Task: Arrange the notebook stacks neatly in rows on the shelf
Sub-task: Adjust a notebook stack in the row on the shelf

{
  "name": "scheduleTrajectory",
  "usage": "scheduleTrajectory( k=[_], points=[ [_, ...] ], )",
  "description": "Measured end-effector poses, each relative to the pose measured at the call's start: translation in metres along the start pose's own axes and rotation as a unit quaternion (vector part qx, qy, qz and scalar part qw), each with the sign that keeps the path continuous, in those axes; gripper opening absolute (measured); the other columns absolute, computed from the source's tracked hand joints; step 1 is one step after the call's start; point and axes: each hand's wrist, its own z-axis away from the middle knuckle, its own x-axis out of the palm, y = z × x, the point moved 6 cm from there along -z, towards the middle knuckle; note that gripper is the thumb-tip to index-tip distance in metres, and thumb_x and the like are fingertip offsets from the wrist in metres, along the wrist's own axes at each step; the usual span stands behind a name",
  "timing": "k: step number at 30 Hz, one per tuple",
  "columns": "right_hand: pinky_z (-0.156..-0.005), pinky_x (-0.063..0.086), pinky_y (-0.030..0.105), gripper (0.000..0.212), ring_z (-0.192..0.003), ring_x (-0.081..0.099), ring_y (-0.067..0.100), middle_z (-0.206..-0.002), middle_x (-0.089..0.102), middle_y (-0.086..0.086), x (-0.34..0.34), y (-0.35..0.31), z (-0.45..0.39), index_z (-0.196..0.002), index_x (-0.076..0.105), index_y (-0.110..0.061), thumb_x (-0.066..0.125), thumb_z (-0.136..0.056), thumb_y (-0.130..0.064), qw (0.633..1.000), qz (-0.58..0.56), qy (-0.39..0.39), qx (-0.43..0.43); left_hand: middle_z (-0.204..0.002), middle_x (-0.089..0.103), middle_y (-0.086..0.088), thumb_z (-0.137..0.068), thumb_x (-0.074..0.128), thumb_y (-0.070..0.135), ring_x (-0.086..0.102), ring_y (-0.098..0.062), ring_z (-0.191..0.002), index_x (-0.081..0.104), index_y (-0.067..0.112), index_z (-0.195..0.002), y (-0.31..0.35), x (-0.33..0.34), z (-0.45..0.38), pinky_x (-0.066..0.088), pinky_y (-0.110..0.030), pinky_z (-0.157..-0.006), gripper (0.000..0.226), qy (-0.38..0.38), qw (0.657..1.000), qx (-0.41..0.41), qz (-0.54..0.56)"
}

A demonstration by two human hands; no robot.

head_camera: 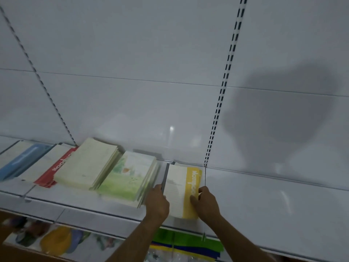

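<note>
A white and yellow notebook stack [178, 188] lies flat on the white shelf [264, 208]. My left hand [157, 202] grips its left edge and my right hand [205, 202] presses on its yellow right side. To the left lie a green-picture stack [128, 178], a taller cream stack [88, 165], a red and white stack [54, 167] and a blue and white stack [22, 159], side by side in a row, some overlapping.
A slotted upright [222, 91] runs down the white back panel to the shelf just behind the held stack. Bare shelf extends to the right. Colourful goods [56, 241] lie on the lower shelf beneath.
</note>
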Motion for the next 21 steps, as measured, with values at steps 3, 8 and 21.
scheduleTrajectory(
  k=[3, 8, 21],
  points=[
    [-0.074, 0.051, 0.031, 0.036, -0.089, 0.062, 0.019, -0.098, 0.063, 0.001, 0.000, -0.001, -0.014, -0.109, 0.046, -0.016, 0.056, -0.087, -0.041, 0.999, 0.053, -0.001, 0.004, -0.128, 0.050, -0.010, -0.092, 0.049, 0.010, 0.053, -0.021, -0.116, 0.040, 0.011, -0.130, 0.008, 0.004, -0.010, 0.044, -0.024, -0.091, 0.039, -0.022, 0.994, -0.029, -0.103],
    [-0.077, 0.051, 0.036, 0.033, -0.086, 0.060, 0.022, -0.100, 0.055, 0.001, 0.019, 0.005, -0.019, -0.100, 0.035, -0.019, 0.056, -0.082, -0.039, 0.998, 0.023, -0.006, 0.058, -0.133, 0.041, -0.012, -0.087, 0.049, 0.021, 0.040, -0.027, -0.125, 0.034, 0.011, -0.129, 0.018, 0.014, -0.019, 0.040, -0.035, -0.100, 0.045, -0.049, 0.981, -0.054, -0.178],
    [-0.093, 0.044, 0.034, 0.061, -0.113, 0.051, 0.023, -0.128, 0.036, 0.006, 0.041, 0.009, -0.021, -0.143, 0.030, -0.021, 0.049, -0.089, -0.040, 0.986, -0.052, 0.023, 0.155, -0.136, 0.045, -0.014, -0.093, 0.041, 0.058, 0.044, -0.028, -0.126, 0.040, 0.002, -0.133, 0.008, 0.031, -0.073, 0.040, -0.036, -0.103, 0.068, -0.138, 0.974, -0.003, -0.179]
  ],
)
